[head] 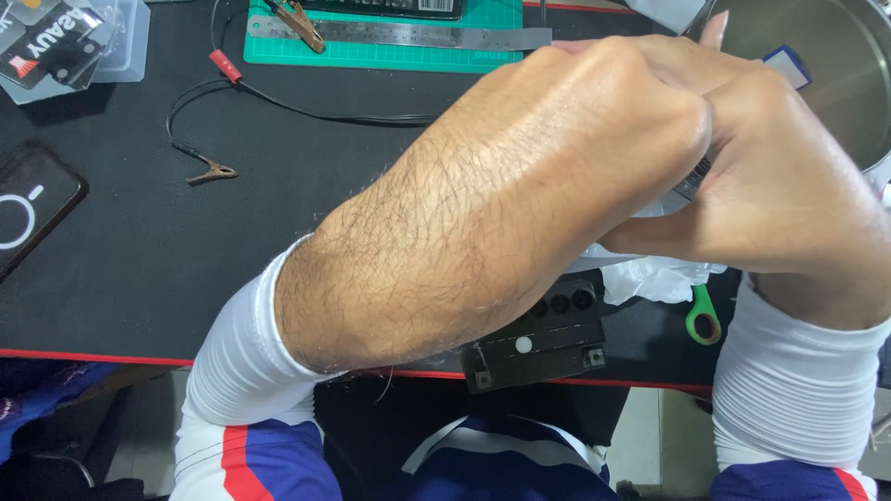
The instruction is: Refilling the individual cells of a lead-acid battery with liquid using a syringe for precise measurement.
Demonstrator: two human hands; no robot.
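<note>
My left hand (520, 186) fills the middle of the view, its fingers curled tight. It presses against my right hand (789, 176), which is also closed. Between the two, only the edge of a small dark ribbed object (698, 178) shows; the rest is hidden by my fingers. Both hands hover above a crumpled white plastic sheet (654, 276) and a black box-shaped battery (543, 341) with round holes on top, near the table's front edge. White sleeves cover both forearms.
Green-handled scissors (703, 320) lie by the plastic. A metal bowl (826, 74) stands at the back right. A green cutting mat (371, 46) with a steel ruler (418, 35), clip leads (212, 171), a phone (32, 209) and a clear plastic box (111, 46) lie on the black table mat.
</note>
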